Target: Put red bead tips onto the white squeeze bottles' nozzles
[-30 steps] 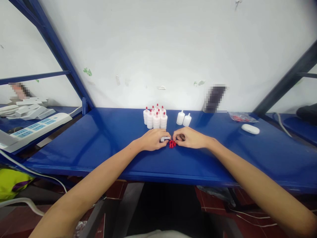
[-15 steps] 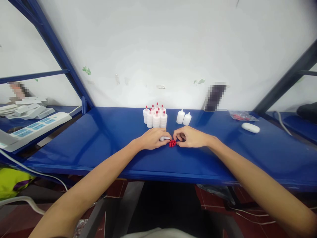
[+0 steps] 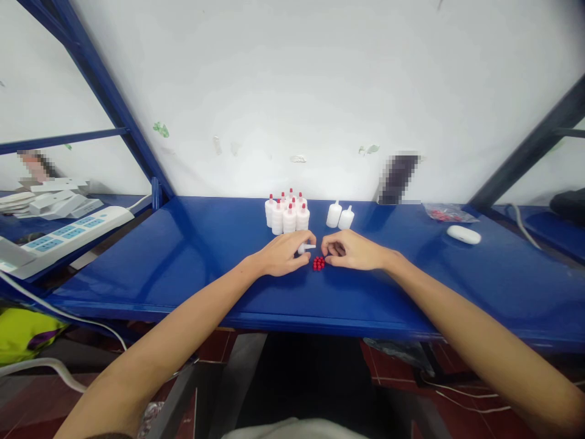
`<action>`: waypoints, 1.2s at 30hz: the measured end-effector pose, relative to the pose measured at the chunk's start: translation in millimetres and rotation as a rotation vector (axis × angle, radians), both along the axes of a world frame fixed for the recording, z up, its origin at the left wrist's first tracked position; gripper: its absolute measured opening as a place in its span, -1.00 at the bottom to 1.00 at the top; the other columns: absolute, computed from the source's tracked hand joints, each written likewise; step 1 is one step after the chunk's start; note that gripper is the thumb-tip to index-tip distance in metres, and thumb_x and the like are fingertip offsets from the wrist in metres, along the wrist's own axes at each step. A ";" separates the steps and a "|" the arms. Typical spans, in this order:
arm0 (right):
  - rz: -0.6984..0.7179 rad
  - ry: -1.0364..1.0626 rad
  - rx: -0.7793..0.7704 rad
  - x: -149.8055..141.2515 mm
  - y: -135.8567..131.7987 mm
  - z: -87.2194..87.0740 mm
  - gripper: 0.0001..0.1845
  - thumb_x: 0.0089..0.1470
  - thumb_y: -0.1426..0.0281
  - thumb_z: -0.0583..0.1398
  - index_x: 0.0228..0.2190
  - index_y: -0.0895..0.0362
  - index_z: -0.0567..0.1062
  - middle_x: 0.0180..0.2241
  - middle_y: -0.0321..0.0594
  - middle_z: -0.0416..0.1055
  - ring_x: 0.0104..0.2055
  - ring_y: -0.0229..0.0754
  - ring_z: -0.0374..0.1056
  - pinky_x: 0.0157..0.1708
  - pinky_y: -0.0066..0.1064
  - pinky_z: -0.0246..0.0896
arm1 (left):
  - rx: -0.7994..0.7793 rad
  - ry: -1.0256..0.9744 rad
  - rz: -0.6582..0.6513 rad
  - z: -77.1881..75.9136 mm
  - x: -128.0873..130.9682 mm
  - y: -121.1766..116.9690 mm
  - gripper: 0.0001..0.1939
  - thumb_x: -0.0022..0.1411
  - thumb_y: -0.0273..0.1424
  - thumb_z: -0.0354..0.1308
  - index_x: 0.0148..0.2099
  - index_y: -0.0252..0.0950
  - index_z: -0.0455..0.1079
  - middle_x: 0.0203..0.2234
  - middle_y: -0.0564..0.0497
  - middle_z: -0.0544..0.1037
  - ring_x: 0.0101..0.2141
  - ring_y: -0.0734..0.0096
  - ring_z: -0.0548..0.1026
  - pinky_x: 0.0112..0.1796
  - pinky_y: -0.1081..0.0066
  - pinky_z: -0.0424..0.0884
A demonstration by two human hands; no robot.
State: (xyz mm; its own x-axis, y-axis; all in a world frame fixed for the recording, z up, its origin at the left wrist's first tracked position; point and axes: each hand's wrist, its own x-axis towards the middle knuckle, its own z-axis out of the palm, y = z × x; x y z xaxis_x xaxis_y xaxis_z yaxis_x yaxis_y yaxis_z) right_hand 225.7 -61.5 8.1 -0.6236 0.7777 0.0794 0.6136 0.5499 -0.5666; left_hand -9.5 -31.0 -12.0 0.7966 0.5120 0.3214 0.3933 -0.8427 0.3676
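Observation:
My left hand point(image 3: 284, 254) is closed round a small white bottle point(image 3: 305, 249) lying sideways, its bare nozzle pointing right. My right hand point(image 3: 351, 251) rests just to the right with its fingers curled in a pinch; what they hold is too small to make out. Between the two hands a small pile of red caps point(image 3: 319, 263) lies on the blue table point(image 3: 192, 268). Behind my left hand stands a cluster of several white bottles with red caps point(image 3: 287, 215). Two white bottles without caps point(image 3: 340, 216) stand behind my right hand.
A white oval case point(image 3: 463, 234) and a clear bag of red bits point(image 3: 444, 214) lie at the right back. A white power strip point(image 3: 59, 235) and a stack of white boxes point(image 3: 50, 201) sit on the left shelf. Blue frame bars rise at both sides.
My left hand has lifted the bottle slightly off the table and tilted it up. My right hand has barely shifted.

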 end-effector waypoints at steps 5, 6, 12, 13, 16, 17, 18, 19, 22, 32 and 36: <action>-0.125 0.230 0.129 -11.8 -3.4 -1.4 -0.71 0.21 0.16 0.12 -0.34 0.13 0.44 -0.58 -0.39 0.24 -0.54 -0.31 0.10 -0.47 -0.42 0.00 | -0.039 -0.095 0.002 5.4 0.4 -6.3 -0.64 0.38 -0.29 -0.07 0.17 -0.26 0.12 -0.24 -0.03 0.46 -0.41 0.37 0.39 -0.32 0.35 0.32; -0.140 0.264 0.153 -14.7 -4.5 -2.2 -0.70 0.22 0.15 0.11 -0.34 0.13 0.43 -0.58 -0.39 0.23 -0.54 -0.31 0.10 -0.47 -0.42 0.00 | -0.040 -0.122 -0.009 5.4 1.3 -7.0 -0.62 0.39 -0.25 -0.06 0.18 -0.26 0.11 -0.24 -0.03 0.46 -0.43 0.40 0.38 -0.33 0.37 0.32; -0.243 0.462 0.227 -17.6 -2.1 -10.0 -0.75 0.26 0.16 0.08 -0.31 0.08 0.34 -0.64 -0.46 0.13 -0.60 -0.32 0.02 -0.53 -0.43 -0.05 | 0.051 -0.264 0.024 1.7 3.0 -3.5 -0.45 0.31 -0.17 0.11 0.25 -0.23 0.08 -0.31 0.06 0.47 -0.54 0.53 0.30 -0.34 0.41 0.31; -0.304 0.509 0.260 -14.0 1.0 -10.6 -0.76 0.26 0.15 0.08 -0.30 0.07 0.32 -0.65 -0.46 0.13 -0.62 -0.32 0.02 -0.55 -0.43 -0.07 | 0.107 -0.298 0.061 1.4 2.2 -1.6 -0.50 0.30 -0.19 0.12 0.21 -0.23 0.14 -0.38 0.09 0.47 -0.55 0.54 0.29 -0.29 0.40 0.32; -0.531 0.577 0.465 3.7 13.8 -9.5 -0.77 0.24 0.16 0.09 -0.27 0.07 0.33 -0.64 -0.45 0.20 -0.62 -0.30 0.07 -0.55 -0.42 -0.05 | 0.279 -0.435 0.232 2.0 -1.4 5.4 -0.81 0.33 -0.30 0.04 -0.06 -0.25 0.34 -0.59 0.19 0.39 -0.57 0.55 0.27 -0.16 0.33 0.30; -0.594 0.561 0.543 10.8 18.3 -8.4 -0.78 0.24 0.18 0.09 -0.26 0.07 0.34 -0.64 -0.44 0.21 -0.61 -0.29 0.10 -0.53 -0.41 -0.02 | 0.303 -0.480 0.297 2.4 -2.7 7.8 -0.85 0.34 -0.33 0.01 -0.14 -0.25 0.36 -0.64 0.20 0.35 -0.58 0.55 0.26 -0.17 0.34 0.30; -0.647 0.543 0.603 17.9 22.6 -7.3 -0.80 0.24 0.19 0.09 -0.25 0.07 0.34 -0.63 -0.43 0.22 -0.60 -0.28 0.13 -0.50 -0.40 0.01 | 0.299 -0.519 0.355 3.0 -3.8 10.1 -0.86 0.34 -0.35 0.00 -0.16 -0.25 0.36 -0.68 0.22 0.31 -0.60 0.54 0.25 -0.21 0.36 0.30; -0.694 0.524 0.654 24.5 26.4 -6.3 -0.81 0.23 0.21 0.09 -0.25 0.07 0.35 -0.62 -0.42 0.23 -0.59 -0.27 0.15 -0.48 -0.40 0.04 | 0.271 -0.545 0.400 3.6 -4.9 12.1 -0.85 0.34 -0.35 0.00 -0.14 -0.25 0.36 -0.70 0.23 0.27 -0.62 0.54 0.24 -0.27 0.40 0.30; -0.792 0.457 0.697 38.1 34.9 -5.6 -0.82 0.21 0.24 0.08 -0.26 0.07 0.37 -0.62 -0.40 0.24 -0.57 -0.23 0.19 -0.42 -0.37 0.08 | 0.153 -0.533 0.475 5.4 -6.9 15.6 -0.73 0.35 -0.31 -0.01 0.04 -0.26 0.30 -0.70 0.25 0.24 -0.65 0.55 0.23 -0.43 0.48 0.25; -0.807 0.261 0.598 41.3 47.6 -17.2 -0.72 0.20 0.20 0.06 -0.21 0.09 0.46 -0.54 -0.27 0.36 -0.48 -0.14 0.28 -0.35 -0.34 0.12 | 0.141 -0.249 0.663 2.2 -5.2 19.2 -0.63 0.28 -0.15 0.09 0.06 -0.19 0.40 -0.56 0.10 0.45 -0.47 0.35 0.46 -0.38 0.41 0.27; -0.782 0.231 0.575 42.4 49.4 -18.9 -0.72 0.21 0.21 0.06 -0.21 0.09 0.48 -0.55 -0.28 0.35 -0.48 -0.15 0.28 -0.34 -0.34 0.12 | 0.229 -0.295 0.659 1.9 -4.2 19.1 -0.68 0.21 -0.16 0.17 -0.06 -0.22 0.44 -0.45 0.05 0.45 -0.41 0.35 0.43 -0.35 0.39 0.29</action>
